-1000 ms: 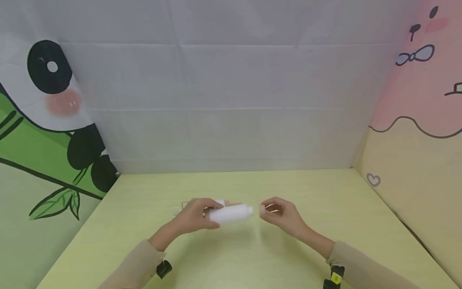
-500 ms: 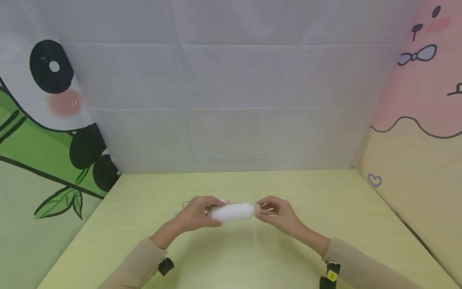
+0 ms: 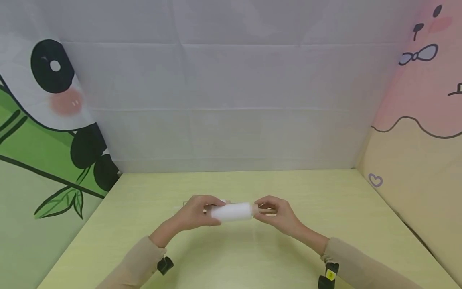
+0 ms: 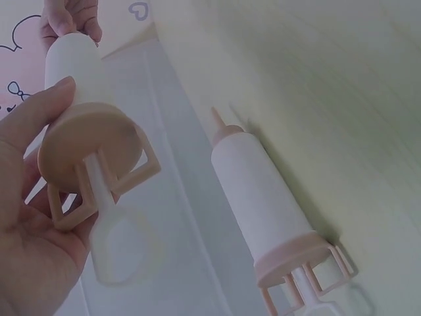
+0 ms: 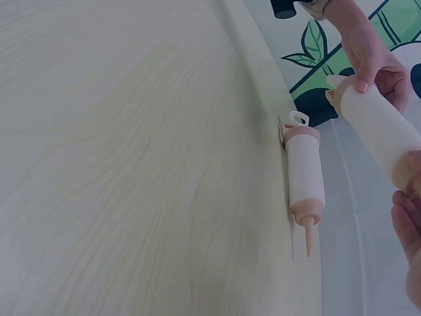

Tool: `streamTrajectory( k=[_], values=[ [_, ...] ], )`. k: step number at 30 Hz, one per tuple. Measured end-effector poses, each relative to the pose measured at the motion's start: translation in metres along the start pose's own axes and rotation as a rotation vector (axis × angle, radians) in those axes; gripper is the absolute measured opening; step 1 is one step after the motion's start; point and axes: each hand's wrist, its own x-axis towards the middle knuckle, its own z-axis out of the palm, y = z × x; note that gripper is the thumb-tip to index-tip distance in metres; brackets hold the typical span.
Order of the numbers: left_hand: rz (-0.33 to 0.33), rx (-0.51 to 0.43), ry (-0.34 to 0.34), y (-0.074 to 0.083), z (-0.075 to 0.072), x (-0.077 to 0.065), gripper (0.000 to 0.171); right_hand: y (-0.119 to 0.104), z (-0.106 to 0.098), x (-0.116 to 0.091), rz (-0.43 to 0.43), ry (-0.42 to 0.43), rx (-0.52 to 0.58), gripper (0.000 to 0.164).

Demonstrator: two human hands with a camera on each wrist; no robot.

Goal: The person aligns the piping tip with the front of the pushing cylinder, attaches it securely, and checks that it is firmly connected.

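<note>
My left hand (image 3: 197, 213) holds a white icing syringe (image 3: 232, 212) level above the table, with fingers and thumb round its rear part. The left wrist view shows its beige end cap (image 4: 89, 148) with square finger loops, and the white plunger ring behind. With fingertips and thumb, my right hand (image 3: 280, 215) pinches a beige nozzle cap (image 3: 255, 210) at the syringe's front neck. The nozzle's thin tip points into the right palm. A second icing syringe (image 5: 306, 171) of the same kind, its nozzle fitted, lies on the table behind the left hand, mostly hidden in the head view.
The pale wood-grain table (image 3: 231, 257) runs back to a white cloth wall (image 3: 231, 132). A panda-patterned panel (image 3: 54, 120) stands on the left, and a pink and cream panel (image 3: 415, 168) on the right.
My right hand has moved left and brought the nozzle cap from a gap away onto the syringe's neck. The left hand has barely shifted.
</note>
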Motion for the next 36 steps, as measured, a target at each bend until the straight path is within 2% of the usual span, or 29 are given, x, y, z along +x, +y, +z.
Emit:
streamTrajectory(
  k=[5,12,14,16,21,28,36],
  values=[
    [-0.027,-0.057,-0.021,0.0,-0.004,0.0,0.038,0.001,-0.001,0.0,-0.056,-0.008,0.004,0.029],
    [-0.083,-0.13,-0.056,-0.006,-0.005,0.001,0.039,-0.026,0.001,-0.001,-0.12,-0.019,-0.023,0.026],
    [-0.087,-0.13,-0.058,-0.008,-0.004,0.0,0.039,-0.025,0.001,-0.001,-0.139,-0.019,-0.027,0.026],
    [-0.081,-0.127,-0.055,-0.009,-0.004,0.0,0.039,-0.025,0.001,-0.001,-0.162,-0.021,-0.032,0.026],
    [0.0,-0.091,-0.025,-0.009,-0.002,0.001,0.037,-0.023,0.001,-0.001,-0.188,-0.019,-0.033,0.026],
    [-0.011,-0.053,0.023,-0.007,0.002,0.002,0.037,-0.024,0.002,0.0,-0.14,-0.001,-0.021,0.026],
    [0.075,0.057,0.124,-0.005,0.009,-0.001,0.04,-0.025,0.001,-0.001,-0.078,0.016,-0.022,0.027]
  ],
)
